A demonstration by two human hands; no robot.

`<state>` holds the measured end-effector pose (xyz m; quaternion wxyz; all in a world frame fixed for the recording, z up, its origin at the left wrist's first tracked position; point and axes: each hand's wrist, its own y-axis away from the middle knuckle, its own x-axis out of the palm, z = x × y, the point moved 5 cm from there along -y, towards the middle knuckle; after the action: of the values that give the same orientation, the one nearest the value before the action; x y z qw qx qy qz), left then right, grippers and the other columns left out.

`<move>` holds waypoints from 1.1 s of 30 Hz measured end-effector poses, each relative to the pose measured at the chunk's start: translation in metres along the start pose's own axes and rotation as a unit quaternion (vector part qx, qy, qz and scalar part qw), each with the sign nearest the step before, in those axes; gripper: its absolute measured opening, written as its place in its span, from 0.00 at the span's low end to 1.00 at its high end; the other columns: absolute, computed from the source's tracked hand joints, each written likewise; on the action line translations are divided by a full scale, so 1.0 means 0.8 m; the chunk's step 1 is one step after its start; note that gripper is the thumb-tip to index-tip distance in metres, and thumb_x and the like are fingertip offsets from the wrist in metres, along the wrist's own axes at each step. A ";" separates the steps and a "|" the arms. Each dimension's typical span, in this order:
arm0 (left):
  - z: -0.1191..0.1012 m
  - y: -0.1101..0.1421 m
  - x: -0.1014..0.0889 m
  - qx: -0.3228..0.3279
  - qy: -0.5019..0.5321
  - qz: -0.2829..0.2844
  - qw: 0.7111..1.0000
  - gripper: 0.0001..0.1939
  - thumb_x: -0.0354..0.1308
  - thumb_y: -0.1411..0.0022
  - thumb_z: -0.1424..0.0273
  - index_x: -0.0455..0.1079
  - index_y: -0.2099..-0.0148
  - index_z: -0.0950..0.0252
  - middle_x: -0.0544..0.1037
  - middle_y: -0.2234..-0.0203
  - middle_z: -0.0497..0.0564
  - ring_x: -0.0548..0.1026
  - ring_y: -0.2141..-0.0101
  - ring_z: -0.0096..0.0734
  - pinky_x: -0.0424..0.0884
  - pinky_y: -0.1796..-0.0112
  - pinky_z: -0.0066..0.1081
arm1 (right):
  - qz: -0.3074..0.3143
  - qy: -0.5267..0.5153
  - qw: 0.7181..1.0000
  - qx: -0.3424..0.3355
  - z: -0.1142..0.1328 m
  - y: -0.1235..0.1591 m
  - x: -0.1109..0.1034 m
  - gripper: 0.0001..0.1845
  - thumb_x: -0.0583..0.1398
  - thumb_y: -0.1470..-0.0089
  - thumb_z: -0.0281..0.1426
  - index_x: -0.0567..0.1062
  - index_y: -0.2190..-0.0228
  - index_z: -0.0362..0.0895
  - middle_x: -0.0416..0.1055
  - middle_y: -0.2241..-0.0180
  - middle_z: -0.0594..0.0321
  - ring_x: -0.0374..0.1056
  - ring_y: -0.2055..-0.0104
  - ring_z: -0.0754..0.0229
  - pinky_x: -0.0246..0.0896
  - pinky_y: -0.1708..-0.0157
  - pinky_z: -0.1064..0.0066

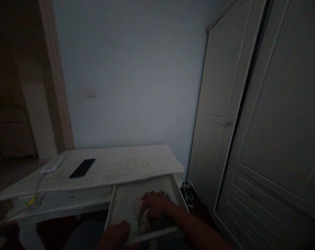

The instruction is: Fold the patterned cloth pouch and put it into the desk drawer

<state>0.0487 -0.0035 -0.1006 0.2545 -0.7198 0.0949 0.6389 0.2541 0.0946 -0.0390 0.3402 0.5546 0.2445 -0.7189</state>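
A white drawer (124, 199) stands pulled out of the white table (126, 159). Inside it, my right hand (154, 205) reaches down with its fingers curled on a crumpled, patterned pale cloth (144, 222). A pale, rounded item (137, 207) lies against the fingers; its kind is too dim to make out. More patterned material (164, 194) shows just beyond the hand. My left hand (118, 232) is closed at the drawer's front left corner, seemingly around its edge, with the fingertips partly hidden.
A dark smartphone (82, 168) and a white power strip (52, 164) with a cable lie on the left of the tabletop. Shoes (187, 194) sit on the floor between the table and the white wardrobe (217, 104). A doorway frame (57, 76) is at left.
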 end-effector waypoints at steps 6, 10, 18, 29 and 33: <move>-0.004 0.000 -0.015 -0.020 0.005 0.003 1.000 0.15 0.67 0.38 0.52 0.72 0.59 0.55 0.84 0.64 0.49 0.83 0.65 0.40 0.75 0.63 0.31 | -0.077 -0.019 0.984 0.157 -0.051 0.023 -0.027 0.31 0.63 0.46 0.34 0.76 0.41 0.65 0.59 0.29 0.61 0.58 0.32 0.36 0.58 0.41 0.41; -0.012 -0.002 -0.035 -0.001 0.016 0.017 1.000 0.12 0.65 0.36 0.55 0.73 0.59 0.56 0.84 0.65 0.48 0.83 0.65 0.39 0.75 0.62 0.30 | -0.096 -0.029 0.981 0.166 -0.012 -0.042 -0.010 0.29 0.63 0.44 0.36 0.77 0.41 0.64 0.62 0.30 0.60 0.58 0.33 0.34 0.58 0.41 0.39; -0.014 0.002 -0.063 0.091 0.032 -0.101 0.990 0.27 0.71 0.40 0.60 0.72 0.40 0.51 0.83 0.47 0.53 0.81 0.49 0.48 0.79 0.50 0.40 | 0.050 -0.089 0.995 -0.001 0.098 -0.133 0.043 0.23 0.68 0.49 0.31 0.82 0.50 0.55 0.73 0.39 0.57 0.68 0.40 0.38 0.67 0.45 0.45; 0.003 -0.001 -0.060 0.062 0.037 -0.205 0.976 0.52 0.78 0.52 0.50 0.61 0.29 0.52 0.75 0.37 0.58 0.75 0.40 0.56 0.74 0.42 0.47 | 0.250 -0.245 0.929 0.121 -0.009 0.017 -0.002 0.06 0.64 0.52 0.28 0.81 0.70 0.42 0.76 0.73 0.67 0.73 0.71 0.57 0.68 0.69 0.69; 0.000 -0.008 -0.054 0.038 0.051 -0.201 0.978 0.62 0.80 0.58 0.49 0.55 0.26 0.53 0.73 0.36 0.60 0.73 0.39 0.57 0.72 0.40 0.49 | 0.213 -0.260 0.930 0.150 -0.025 0.051 -0.019 0.02 0.67 0.54 0.28 0.80 0.74 0.42 0.75 0.76 0.68 0.72 0.74 0.58 0.66 0.73 0.70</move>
<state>0.0443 -0.0065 -0.0574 0.3994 -0.7454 -0.0146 0.5335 0.3000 0.0859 -0.0286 0.4498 0.4321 -0.0867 -0.7768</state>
